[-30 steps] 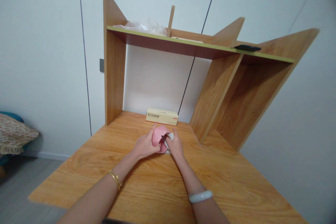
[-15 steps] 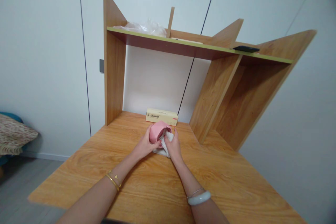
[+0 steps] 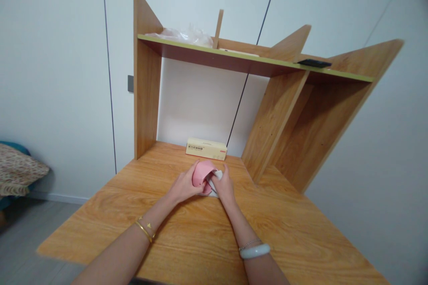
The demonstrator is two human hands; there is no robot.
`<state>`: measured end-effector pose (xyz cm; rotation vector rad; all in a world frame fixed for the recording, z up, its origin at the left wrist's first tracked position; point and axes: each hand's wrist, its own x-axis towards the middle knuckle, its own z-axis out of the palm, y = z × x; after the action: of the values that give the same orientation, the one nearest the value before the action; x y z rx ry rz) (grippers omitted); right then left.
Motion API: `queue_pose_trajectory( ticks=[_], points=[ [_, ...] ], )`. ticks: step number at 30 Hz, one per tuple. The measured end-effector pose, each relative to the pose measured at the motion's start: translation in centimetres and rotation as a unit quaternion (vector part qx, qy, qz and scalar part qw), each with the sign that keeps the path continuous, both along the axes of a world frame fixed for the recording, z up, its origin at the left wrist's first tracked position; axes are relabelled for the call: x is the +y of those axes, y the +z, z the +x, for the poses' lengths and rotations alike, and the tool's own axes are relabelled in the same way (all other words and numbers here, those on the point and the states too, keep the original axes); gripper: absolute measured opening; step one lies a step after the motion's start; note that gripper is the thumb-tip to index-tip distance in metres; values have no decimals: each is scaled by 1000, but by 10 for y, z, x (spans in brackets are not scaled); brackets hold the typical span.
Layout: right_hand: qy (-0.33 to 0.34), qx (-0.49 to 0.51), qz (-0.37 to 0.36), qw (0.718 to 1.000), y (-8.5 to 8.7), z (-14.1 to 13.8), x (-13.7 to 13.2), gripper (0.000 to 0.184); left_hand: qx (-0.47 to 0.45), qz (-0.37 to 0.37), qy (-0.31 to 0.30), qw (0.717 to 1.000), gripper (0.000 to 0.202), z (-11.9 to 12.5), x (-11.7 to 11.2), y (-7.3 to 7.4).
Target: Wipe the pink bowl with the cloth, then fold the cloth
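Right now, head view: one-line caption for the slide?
Left hand grips a pink cup while right hand presses a white cloth against it, over a wooden desk.

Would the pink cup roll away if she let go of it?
Probably a little: the pink cup looks round and is tipped sideways in the left hand. It seems light and stiff. The white cloth pressed by the right hand might stop it.

A light wooden counter carries a long cream cardboard box with a red stripe, lying flat against the white back panel. Above it runs a wooden shelf with a green front edge; crumpled clear plastic lies at its left end, and a flat black device towards its right. A patterned cushion sits far left, above the grey floor.
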<state>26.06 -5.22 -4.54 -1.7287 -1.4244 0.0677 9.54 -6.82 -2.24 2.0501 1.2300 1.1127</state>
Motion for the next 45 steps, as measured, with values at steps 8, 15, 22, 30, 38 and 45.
queue_pose_trajectory(
  ticks=[8,15,22,30,38,45],
  points=[
    [23,50,42,998,-12,0,8,58,-106,-20,-39,993,85,1,8,-9],
    [41,88,54,994,-14,-6,8,59,-120,-1,-69,990,87,4,12,-16],
    [-31,-1,-3,1000,11,-10,-9,66,58,27,13,998,84,-4,4,2],
    [10,-28,13,999,3,-4,-3,68,99,72,0,992,82,-4,0,3],
    [50,87,70,992,-12,-2,8,58,-54,33,-4,998,84,0,10,-11],
    [70,131,72,986,-12,-7,8,57,-67,50,-53,995,81,2,9,-12]
  ],
)
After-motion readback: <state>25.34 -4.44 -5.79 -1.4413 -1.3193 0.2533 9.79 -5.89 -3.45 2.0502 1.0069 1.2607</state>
